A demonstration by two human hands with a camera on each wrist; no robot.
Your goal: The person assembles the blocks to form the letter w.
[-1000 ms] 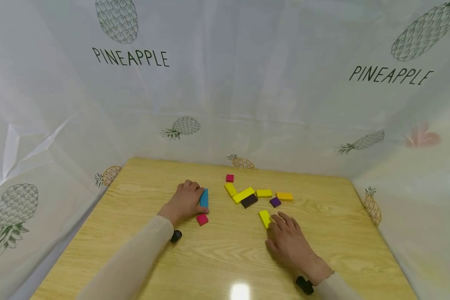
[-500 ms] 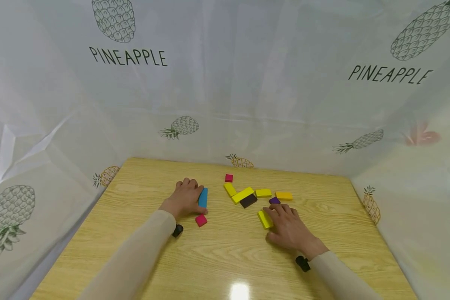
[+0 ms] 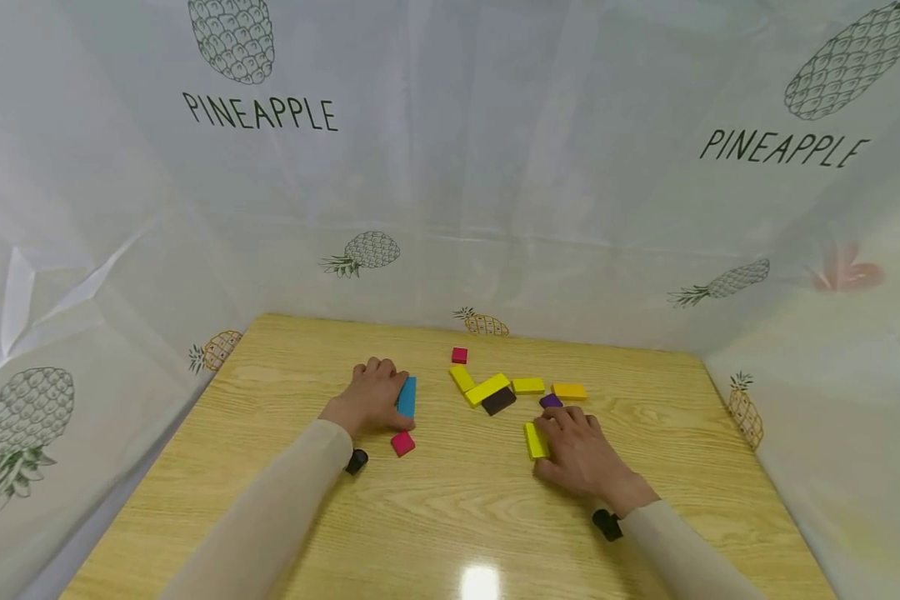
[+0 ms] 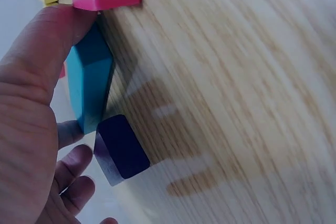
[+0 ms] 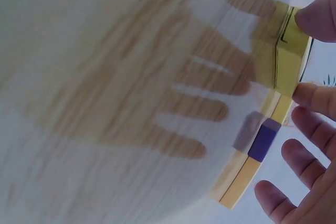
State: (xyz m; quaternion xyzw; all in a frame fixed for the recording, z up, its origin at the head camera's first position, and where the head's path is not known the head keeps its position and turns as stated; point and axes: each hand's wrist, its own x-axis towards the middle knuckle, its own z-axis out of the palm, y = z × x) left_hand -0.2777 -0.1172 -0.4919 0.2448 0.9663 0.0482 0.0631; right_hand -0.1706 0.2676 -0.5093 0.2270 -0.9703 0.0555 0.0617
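Note:
My left hand (image 3: 371, 398) spans the blue block (image 3: 407, 398), thumb at its near end and index finger at its far end; the left wrist view shows the same grip. Right below that thumb lies a pink block (image 3: 402, 443). A dark purple block (image 4: 123, 148) stands beside the blue one in the left wrist view, hidden by the hand from the head. On the right, my right hand (image 3: 579, 450) pinches a yellow block (image 3: 536, 442) end to end between thumb and index finger, the other fingers spread loosely.
Farther back on the wooden table (image 3: 435, 533) lie a pink block (image 3: 459, 356), yellow blocks (image 3: 487, 390), a dark brown block (image 3: 499, 402), a small purple block (image 3: 551, 402) and an orange-yellow block (image 3: 569, 392). A white pineapple-print curtain (image 3: 450, 183) hangs behind the table's far edge.
My right hand has moved forward and taken hold of the yellow block, which has turned straighter and shifted slightly right. The left hand stays at the blue block.

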